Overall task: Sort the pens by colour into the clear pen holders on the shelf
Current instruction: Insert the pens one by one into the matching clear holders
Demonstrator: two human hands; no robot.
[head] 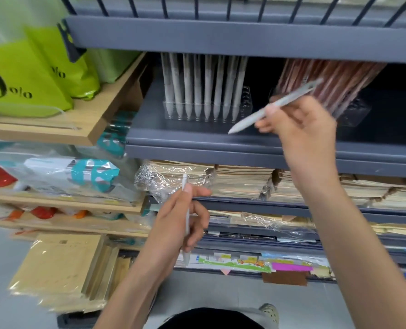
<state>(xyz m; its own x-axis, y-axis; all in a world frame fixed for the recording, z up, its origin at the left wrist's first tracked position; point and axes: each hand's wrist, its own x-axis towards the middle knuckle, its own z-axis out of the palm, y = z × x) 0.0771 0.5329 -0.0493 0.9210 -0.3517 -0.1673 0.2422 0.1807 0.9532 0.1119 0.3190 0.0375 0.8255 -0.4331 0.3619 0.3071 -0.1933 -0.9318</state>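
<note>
Grey metal shelving [221, 36], wooden shelves [43, 133], seemingly grey floor [209, 290].

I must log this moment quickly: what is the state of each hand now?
Left hand: grips a white pen, upright.
Right hand: grips a pale pen, slanted.

The grey shelf [185, 136] is open along its front, and a bare strip of deck runs before both clear holders. The upper shelf [221, 39] hangs low and hides the pen tops, so little room is left above. White pens [197, 91] stand upright across the left holder [246, 100], whose right end looks unfilled. A dark gap separates it from the right holder [354, 115], packed with leaning brown pens [339, 77]. The right hand [301, 122], pinching a pale pen [256, 117], hangs before that holder and partly blocks it. A wooden shelf [107, 110] closes the left side. The left hand [180, 222], gripping a second pen [185, 182], sits well below the opening.
</note>
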